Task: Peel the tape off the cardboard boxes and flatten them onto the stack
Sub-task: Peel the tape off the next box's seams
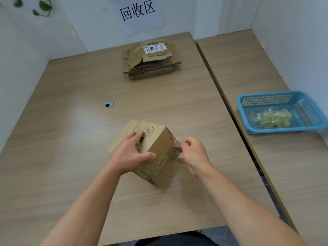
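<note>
A small brown cardboard box (pixel 159 157) stands tilted on the wooden table (pixel 71 139) in front of me. My left hand (pixel 132 153) grips its top and near side, thumb on the front face. My right hand (pixel 192 153) pinches a strip of clear tape (pixel 177 142) coming off the box's right edge. At the back of the table lies a stack of flattened cardboard boxes (pixel 150 59), the top one bearing a white shipping label.
A blue plastic basket (pixel 266 100) holding crumpled tape sits on the adjoining table to the right. A round cable hole (pixel 108 104) is in the tabletop left of centre. White walls enclose the back and sides, with a paper sign (pixel 138 13).
</note>
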